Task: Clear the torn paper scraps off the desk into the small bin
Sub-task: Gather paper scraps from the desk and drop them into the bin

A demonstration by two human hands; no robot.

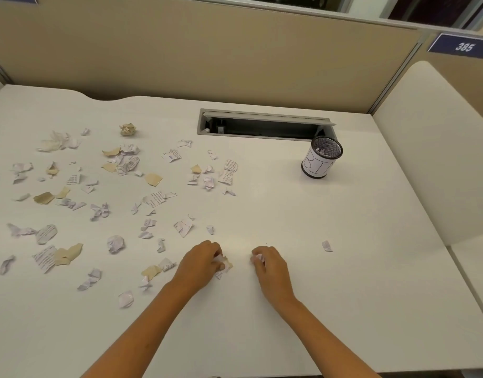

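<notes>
Several torn white and tan paper scraps [153,199] lie spread over the left half of the white desk [316,296]. My left hand [201,264] grips a small bundle of white and tan scraps [224,264] near the front middle of the desk. My right hand [270,266] holds a crumpled white scrap [257,258] in its curled fingers. The small bin [321,156], a black mesh cup with a white label reading BIN, stands at the back right with some paper inside. One lone scrap [327,246] lies to the right of my right hand.
An open grey cable tray [262,126] is set into the desk just behind and left of the bin. A beige partition wall [207,55] closes the back. A crumpled tan ball [127,129] sits far left. A white side panel [431,148] borders the right.
</notes>
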